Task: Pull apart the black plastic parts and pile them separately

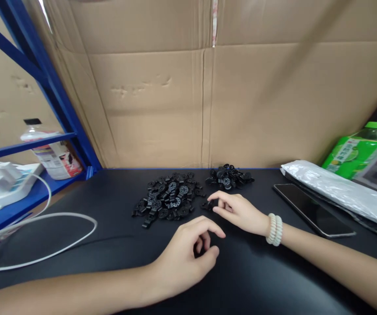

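Note:
My left hand (193, 251) hovers over the black table in front of the larger pile, its fingers loosely curled. Thumb and forefinger stand apart, and I see nothing between them. My right hand (241, 212), with two pale coiled bands at the wrist, has thumb and forefinger around a small black plastic part (209, 204); how firmly they grip is hard to see. Left of it lies a large heap of black plastic parts (168, 197) with round perforated discs and short tabs. Behind the right hand is a smaller heap of round black parts (228, 177).
A phone (313, 210) lies at the right beside a silvery plastic package (342, 192) and a green-capped bottle (355, 151). At the left, a white cable (89, 218) loops over the table near a blue shelf (48, 192) holding a bottle (55, 153) and power strip (14, 192). Cardboard (149, 109) walls the back.

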A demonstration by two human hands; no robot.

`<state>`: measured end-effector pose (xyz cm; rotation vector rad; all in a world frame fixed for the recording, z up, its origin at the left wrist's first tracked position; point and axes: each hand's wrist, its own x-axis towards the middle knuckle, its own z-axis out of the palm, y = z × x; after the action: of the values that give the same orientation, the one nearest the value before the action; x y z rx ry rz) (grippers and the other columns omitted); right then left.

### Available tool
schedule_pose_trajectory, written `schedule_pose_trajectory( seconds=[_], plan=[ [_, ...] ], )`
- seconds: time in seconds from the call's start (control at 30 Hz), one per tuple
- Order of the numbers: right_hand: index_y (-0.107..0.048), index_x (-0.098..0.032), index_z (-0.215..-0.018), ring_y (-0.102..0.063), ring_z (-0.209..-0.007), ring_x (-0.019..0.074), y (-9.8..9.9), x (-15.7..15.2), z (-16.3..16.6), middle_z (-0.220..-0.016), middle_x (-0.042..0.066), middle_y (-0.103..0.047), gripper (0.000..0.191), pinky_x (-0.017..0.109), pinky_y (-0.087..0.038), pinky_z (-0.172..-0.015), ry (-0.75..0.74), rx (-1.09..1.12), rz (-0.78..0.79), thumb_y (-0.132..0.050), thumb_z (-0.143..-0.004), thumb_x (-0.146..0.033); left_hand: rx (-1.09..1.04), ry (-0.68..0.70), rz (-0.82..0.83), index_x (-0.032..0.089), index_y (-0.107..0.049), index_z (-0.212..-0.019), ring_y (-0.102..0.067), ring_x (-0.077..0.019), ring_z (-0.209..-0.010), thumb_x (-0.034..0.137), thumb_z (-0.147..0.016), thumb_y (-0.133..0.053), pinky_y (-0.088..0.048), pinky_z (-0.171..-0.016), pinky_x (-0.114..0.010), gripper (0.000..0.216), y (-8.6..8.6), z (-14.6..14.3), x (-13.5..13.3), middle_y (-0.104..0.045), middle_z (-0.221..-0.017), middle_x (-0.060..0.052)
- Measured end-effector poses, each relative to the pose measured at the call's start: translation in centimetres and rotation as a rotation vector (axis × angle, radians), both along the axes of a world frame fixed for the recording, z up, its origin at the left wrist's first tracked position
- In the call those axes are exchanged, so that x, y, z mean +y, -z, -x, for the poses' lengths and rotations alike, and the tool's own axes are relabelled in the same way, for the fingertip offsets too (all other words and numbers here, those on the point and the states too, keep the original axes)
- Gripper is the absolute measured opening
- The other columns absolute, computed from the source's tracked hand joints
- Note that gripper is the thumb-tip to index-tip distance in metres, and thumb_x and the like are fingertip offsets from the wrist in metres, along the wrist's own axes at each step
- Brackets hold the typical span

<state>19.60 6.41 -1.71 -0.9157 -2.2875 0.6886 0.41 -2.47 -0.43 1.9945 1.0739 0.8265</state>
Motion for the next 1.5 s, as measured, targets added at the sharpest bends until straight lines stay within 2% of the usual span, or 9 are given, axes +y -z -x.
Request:
schedule_pose_trajectory(
  seconds=[0.07, 0.13, 0.2, 0.37, 0.53, 0.7, 0.97, 1.2, 1.5],
  plan=[
    [-0.062, -0.018, -0.092, -0.045, -0.056, 0.0107, 0.1, 0.1, 0.3, -0.064, -0.003, -0.055, 0.01, 0.023, -0.035, -0.055, 0.014, 0.057, 0.012, -0.054, -0.089, -0.025, -0.093, -0.044, 0.12, 0.017, -0.061, -0.094, -0.049, -0.0126, -0.064, 0.011, -0.077, -0.052, -0.042, -0.061, -0.025, 0.02, 0.3, 0.0, 0.3, -0.055, -0.074, 0.001],
    [-0.06, -0.018, -0.083, -0.046, -0.058, 0.0111, 0.1, 0.1, 0.4, -0.066, -0.002, -0.056, 0.015, 0.023, -0.036, -0.055, 0.028, 0.099, 0.031, -0.052, -0.091, -0.028, -0.205, -0.066, 0.214, 0.017, -0.06, -0.094, -0.051, -0.0125, -0.068, 0.014, -0.079, -0.052, -0.043, -0.064, -0.025, 0.017, 0.4, 0.1, 0.6, -0.058, -0.082, -0.002],
    [-0.058, -0.018, -0.081, -0.049, -0.061, 0.0118, -0.1, 0.1, 0.5, -0.067, -0.001, -0.057, 0.019, 0.024, -0.037, -0.056, 0.037, 0.147, 0.052, -0.051, -0.092, -0.031, -0.294, -0.08, 0.268, 0.016, -0.058, -0.094, -0.052, -0.0119, -0.07, 0.016, -0.079, -0.055, -0.044, -0.065, -0.025, 0.016, 0.4, 0.1, 0.8, -0.061, -0.092, -0.004],
    [-0.056, -0.017, -0.077, -0.051, -0.06, 0.012, -0.5, 0.2, 0.8, -0.066, 0.0, -0.057, 0.027, 0.024, -0.04, -0.055, 0.057, 0.268, 0.111, -0.051, -0.091, -0.039, -0.423, -0.157, 0.382, 0.016, -0.053, -0.098, -0.056, -0.0111, -0.066, 0.022, -0.075, -0.064, -0.047, -0.06, -0.025, 0.027, 0.3, 0.1, 1.3, -0.058, -0.095, -0.005],
    [-0.059, -0.017, -0.078, -0.052, -0.063, 0.0128, -0.6, -1.2, 1.3, -0.069, 0.0, -0.057, 0.024, 0.025, -0.043, -0.058, 0.069, 0.364, 0.145, -0.058, -0.087, -0.04, -0.546, -0.258, 0.518, 0.015, -0.054, -0.11, -0.062, -0.0127, -0.075, 0.029, -0.072, -0.074, -0.051, -0.074, -0.03, 0.045, -0.1, 0.2, 1.3, -0.057, -0.109, -0.008],
    [-0.061, -0.018, -0.078, -0.056, -0.069, 0.0149, -0.7, -2.6, 1.8, -0.073, 0.002, -0.06, 0.024, 0.027, -0.046, -0.063, -0.019, 0.411, 0.206, -0.062, -0.084, -0.04, -0.629, -0.248, 0.459, 0.014, -0.061, -0.099, -0.058, -0.0098, -0.073, 0.028, -0.069, -0.078, -0.049, -0.072, -0.023, 0.037, -0.1, 0.3, 1.1, -0.061, -0.094, -0.003],
    [-0.057, -0.017, -0.07, -0.048, -0.063, 0.0118, -1.1, -3.7, 1.4, -0.071, 0.0, -0.053, 0.023, 0.023, -0.039, -0.054, -0.081, 0.354, 0.183, -0.064, -0.083, -0.034, -0.565, -0.227, 0.379, 0.015, -0.06, -0.075, -0.057, -0.012, -0.065, 0.038, -0.072, -0.074, -0.05, -0.066, -0.025, 0.027, -0.4, -0.1, 0.5, -0.059, -0.069, 0.002],
    [-0.05, -0.017, -0.076, -0.043, -0.048, 0.0068, -0.9, -4.2, 1.7, -0.061, -0.004, -0.051, 0.033, 0.017, -0.033, -0.04, -0.148, 0.325, 0.549, -0.057, -0.084, -0.048, -0.602, -0.167, 0.44, 0.014, -0.06, -0.067, -0.059, -0.014, -0.07, 0.036, -0.074, -0.073, -0.053, -0.066, -0.026, 0.027, -0.1, 0.0, 0.4, -0.06, -0.068, 0.0],
    [-0.049, -0.017, -0.07, -0.041, -0.052, 0.0084, -0.8, -4.4, 1.4, -0.057, -0.005, -0.046, 0.041, 0.022, -0.033, -0.051, -0.208, 0.346, 0.457, -0.052, -0.087, -0.054, -0.575, -0.127, 0.467, 0.013, -0.062, -0.067, -0.06, -0.014, -0.067, 0.034, -0.074, -0.074, -0.053, -0.065, -0.026, 0.025, -0.1, 0.2, 0.4, -0.063, -0.066, -0.001]
  ],
)
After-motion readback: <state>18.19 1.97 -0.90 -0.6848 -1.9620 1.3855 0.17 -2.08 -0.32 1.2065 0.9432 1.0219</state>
